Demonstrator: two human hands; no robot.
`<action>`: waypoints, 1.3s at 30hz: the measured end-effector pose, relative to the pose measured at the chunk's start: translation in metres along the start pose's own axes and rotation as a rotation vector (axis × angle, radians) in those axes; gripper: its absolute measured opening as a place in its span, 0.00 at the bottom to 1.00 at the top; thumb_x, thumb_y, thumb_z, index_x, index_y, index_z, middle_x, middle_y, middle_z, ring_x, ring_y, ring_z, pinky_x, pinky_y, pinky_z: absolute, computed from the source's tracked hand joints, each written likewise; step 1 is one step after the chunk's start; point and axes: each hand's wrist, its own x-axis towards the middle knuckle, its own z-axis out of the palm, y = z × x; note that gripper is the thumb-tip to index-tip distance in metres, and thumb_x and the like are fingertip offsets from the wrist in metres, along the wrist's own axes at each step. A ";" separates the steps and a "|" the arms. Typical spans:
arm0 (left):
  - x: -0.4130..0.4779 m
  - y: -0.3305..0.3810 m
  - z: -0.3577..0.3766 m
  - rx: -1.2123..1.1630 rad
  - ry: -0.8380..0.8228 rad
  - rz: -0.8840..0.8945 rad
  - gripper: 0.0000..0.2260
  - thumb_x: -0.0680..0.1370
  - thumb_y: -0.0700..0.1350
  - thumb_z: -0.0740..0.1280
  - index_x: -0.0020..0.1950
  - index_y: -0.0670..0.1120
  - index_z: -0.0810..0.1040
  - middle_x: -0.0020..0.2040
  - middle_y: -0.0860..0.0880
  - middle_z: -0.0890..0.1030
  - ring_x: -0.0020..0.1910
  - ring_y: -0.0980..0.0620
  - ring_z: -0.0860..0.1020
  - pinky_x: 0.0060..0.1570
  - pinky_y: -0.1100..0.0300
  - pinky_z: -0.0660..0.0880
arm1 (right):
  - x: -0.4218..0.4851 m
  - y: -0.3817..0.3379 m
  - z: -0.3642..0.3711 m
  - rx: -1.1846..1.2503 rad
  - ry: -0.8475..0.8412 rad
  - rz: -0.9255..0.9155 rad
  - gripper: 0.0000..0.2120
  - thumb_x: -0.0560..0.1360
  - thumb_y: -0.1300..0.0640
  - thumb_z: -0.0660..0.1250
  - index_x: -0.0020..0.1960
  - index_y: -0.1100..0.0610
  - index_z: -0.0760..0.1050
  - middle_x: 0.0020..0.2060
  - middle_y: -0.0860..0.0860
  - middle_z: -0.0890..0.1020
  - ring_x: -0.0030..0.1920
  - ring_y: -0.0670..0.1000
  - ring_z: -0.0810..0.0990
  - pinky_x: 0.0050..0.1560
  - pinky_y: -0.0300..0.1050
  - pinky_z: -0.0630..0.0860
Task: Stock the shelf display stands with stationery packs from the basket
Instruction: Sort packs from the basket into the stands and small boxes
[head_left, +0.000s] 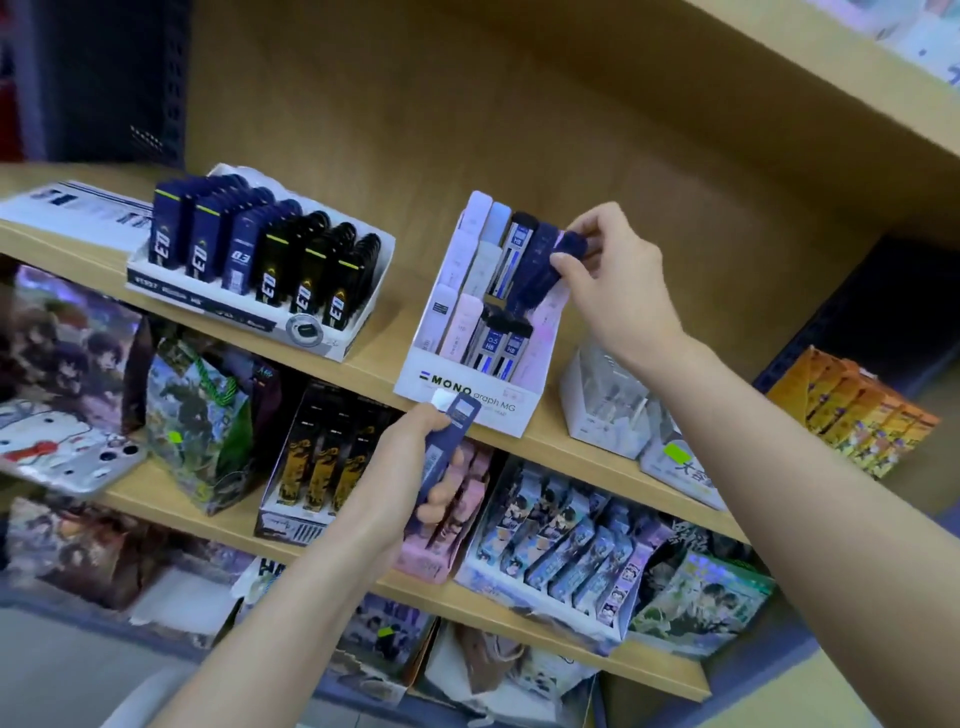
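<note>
The person stands close to a wooden shelf (374, 358) with both arms raised to it. The right hand (618, 275) is up at the back right corner of the white MONO graph MG display stand (467, 402). Its grip pinches the top end of a dark navy lead pack (540, 270) between thumb and fingertips. That pack leans at a tilt, its lower end down in the rightmost slot of the rear row, just beside other navy and pale packs standing there.

The left hand (405, 457) is lower, just in front of the stand's printed front panel. Its grip is curled round a second navy pack (457, 421), whose top end overlaps the panel. A white bit shows beside that top end, perhaps another pack, but it is too blurred to tell.

Further left on the same shelf, well apart, a white tray (208, 305) holds rows of dark blue and black packs.
</note>
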 end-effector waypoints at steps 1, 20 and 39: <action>-0.002 0.003 -0.003 -0.060 0.032 0.018 0.19 0.82 0.33 0.52 0.32 0.45 0.61 0.31 0.47 0.60 0.15 0.61 0.69 0.33 0.72 0.71 | 0.004 0.003 0.004 -0.048 -0.028 0.002 0.05 0.76 0.60 0.66 0.48 0.54 0.69 0.42 0.48 0.78 0.43 0.49 0.77 0.49 0.46 0.76; -0.024 -0.005 -0.018 -0.208 0.159 0.290 0.07 0.79 0.46 0.65 0.44 0.47 0.70 0.23 0.55 0.68 0.23 0.55 0.63 0.21 0.64 0.59 | 0.028 0.000 0.019 -0.466 -0.196 -0.018 0.11 0.72 0.58 0.70 0.54 0.56 0.76 0.51 0.53 0.77 0.52 0.55 0.76 0.44 0.46 0.71; -0.038 -0.002 -0.019 -0.281 -0.047 0.311 0.12 0.79 0.50 0.61 0.47 0.41 0.74 0.27 0.50 0.75 0.19 0.55 0.61 0.18 0.66 0.55 | -0.057 -0.066 0.022 0.347 -0.424 0.226 0.05 0.80 0.58 0.61 0.46 0.54 0.74 0.35 0.50 0.78 0.29 0.40 0.76 0.36 0.35 0.77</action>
